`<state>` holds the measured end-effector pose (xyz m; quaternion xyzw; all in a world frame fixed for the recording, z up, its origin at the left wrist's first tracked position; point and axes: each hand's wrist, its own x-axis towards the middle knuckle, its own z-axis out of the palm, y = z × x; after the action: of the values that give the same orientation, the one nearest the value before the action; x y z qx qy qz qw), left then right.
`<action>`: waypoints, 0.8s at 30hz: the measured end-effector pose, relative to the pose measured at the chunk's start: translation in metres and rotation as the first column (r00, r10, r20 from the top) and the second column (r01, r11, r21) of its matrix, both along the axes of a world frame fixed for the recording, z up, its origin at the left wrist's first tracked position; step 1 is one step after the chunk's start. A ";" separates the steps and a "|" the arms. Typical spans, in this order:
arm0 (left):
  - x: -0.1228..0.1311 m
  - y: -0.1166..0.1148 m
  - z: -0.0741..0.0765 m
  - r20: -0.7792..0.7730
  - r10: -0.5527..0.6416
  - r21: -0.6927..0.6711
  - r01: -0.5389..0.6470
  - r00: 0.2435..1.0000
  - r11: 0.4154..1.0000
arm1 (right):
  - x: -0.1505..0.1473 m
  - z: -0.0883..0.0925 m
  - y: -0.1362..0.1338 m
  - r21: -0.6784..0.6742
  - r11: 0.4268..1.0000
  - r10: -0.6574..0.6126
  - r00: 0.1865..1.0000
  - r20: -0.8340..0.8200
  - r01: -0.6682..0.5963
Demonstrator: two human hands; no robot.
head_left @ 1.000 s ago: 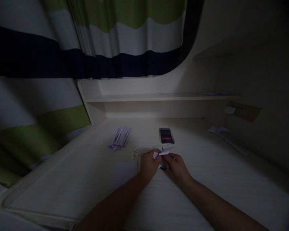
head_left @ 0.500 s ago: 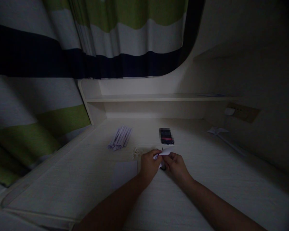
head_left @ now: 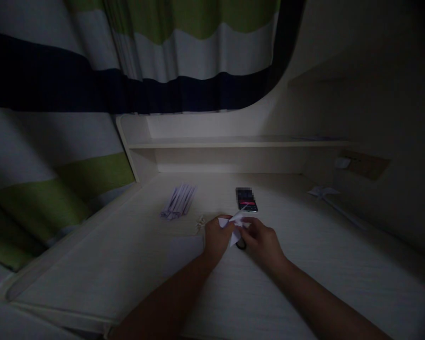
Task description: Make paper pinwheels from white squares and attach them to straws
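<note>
Between my two hands is a white paper pinwheel, its pointed blades sticking up and down. My left hand is closed on its left side, thumb on top. On the right side, the fingers of my right hand pinch the paper near its middle. Under the paper lies a dark loop that looks like a scissors handle; the rest of it is hidden. Small pale pieces lie just past my left hand, and a square white paper sheet lies left of my left wrist.
A bundle of rolled paper sticks lies at the back left of the desk. A phone is beyond my hands. At the right rests another paper pinwheel on a stick. A shelf runs along the back, below a striped curtain.
The paper has turned between my fingers and its blades now spread wider. My right hand has shifted slightly right and up, uncovering more of the dark loop. The view has shifted slightly.
</note>
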<state>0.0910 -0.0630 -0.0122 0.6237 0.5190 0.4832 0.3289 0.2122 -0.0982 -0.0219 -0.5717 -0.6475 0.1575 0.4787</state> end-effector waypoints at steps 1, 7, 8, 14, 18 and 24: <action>0.000 0.000 0.000 0.009 -0.004 0.002 0.004 1.000 1.000 | 0.003 0.001 -0.001 0.084 0.996 -0.047 0.986 0.159 0.034; 0.002 -0.002 -0.001 -0.011 -0.038 0.039 0.038 0.999 0.999 | 0.007 0.008 -0.003 0.419 0.907 -0.276 0.717 0.640 -0.025; 0.002 -0.002 -0.002 -0.018 -0.038 0.036 0.039 0.999 0.999 | 0.006 0.008 -0.003 0.434 0.900 -0.295 0.690 0.661 -0.030; 0.002 0.000 -0.004 -0.062 -0.022 0.035 0.024 0.998 0.999 | 0.003 0.006 -0.001 0.429 0.903 -0.330 0.639 0.695 0.001; 0.002 0.001 -0.005 -0.097 -0.006 0.061 0.012 0.995 0.998 | 0.001 0.004 0.000 0.369 0.929 -0.275 0.701 0.658 0.019; 0.001 0.001 -0.006 -0.099 -0.038 0.079 0.046 0.994 0.996 | -0.003 0.001 0.000 0.204 0.978 -0.122 0.902 0.415 0.038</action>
<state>0.0916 -0.0619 -0.0186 0.6699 0.5013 0.4659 0.2877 0.2092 -0.0985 -0.0214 -0.5699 -0.7241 -0.0534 0.3848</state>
